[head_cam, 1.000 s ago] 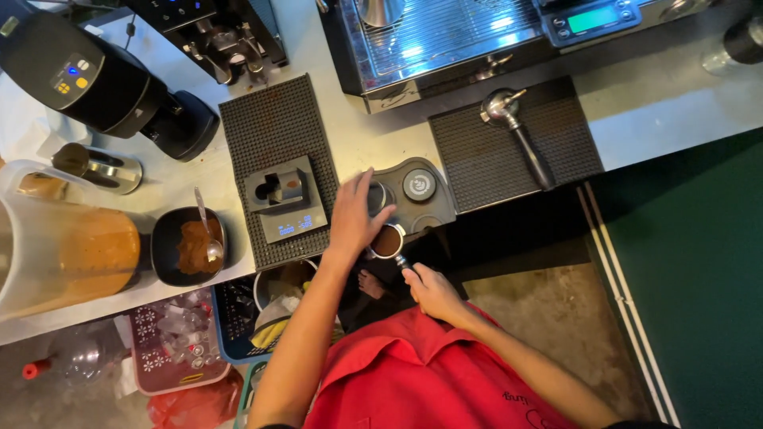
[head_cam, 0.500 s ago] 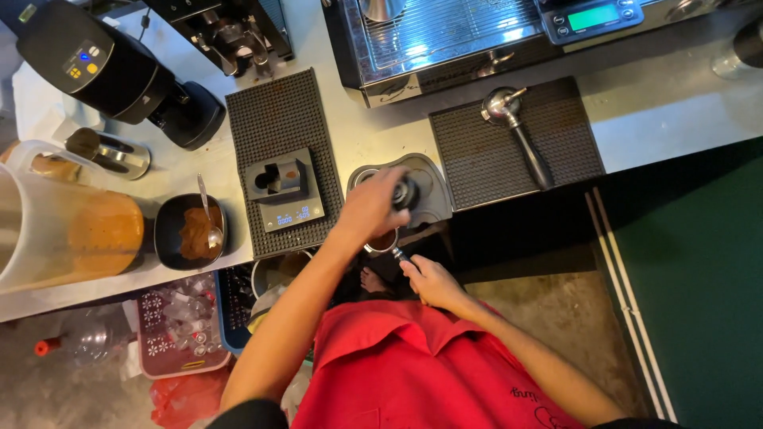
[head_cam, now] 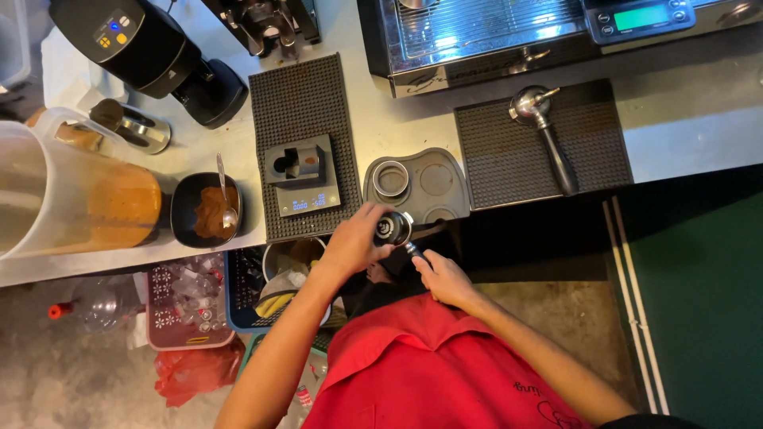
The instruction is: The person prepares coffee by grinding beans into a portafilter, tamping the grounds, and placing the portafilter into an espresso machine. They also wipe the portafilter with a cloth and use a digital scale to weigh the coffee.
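My left hand (head_cam: 354, 242) grips a round black tamping tool (head_cam: 393, 229) that sits on top of a portafilter held just off the counter's front edge. The tool hides the portafilter's basket. My right hand (head_cam: 441, 278) is closed around the portafilter handle (head_cam: 412, 250), close to my red shirt. Just beyond the tool lies a grey tamping mat (head_cam: 433, 199) with a metal ring (head_cam: 389, 179) in its left recess.
A scale with a black holder (head_cam: 306, 179) stands on a ribbed mat left of the tamping mat. A second portafilter (head_cam: 544, 135) lies on the right mat. Further left are a black bowl of brown powder with a spoon (head_cam: 208, 210), a pitcher (head_cam: 79, 199) and a grinder (head_cam: 143, 48). The espresso machine (head_cam: 477, 32) is behind.
My left hand reached to the tamping mat, took the round black tool from its right recess and brought it back onto the portafilter. My right hand stayed on the handle.
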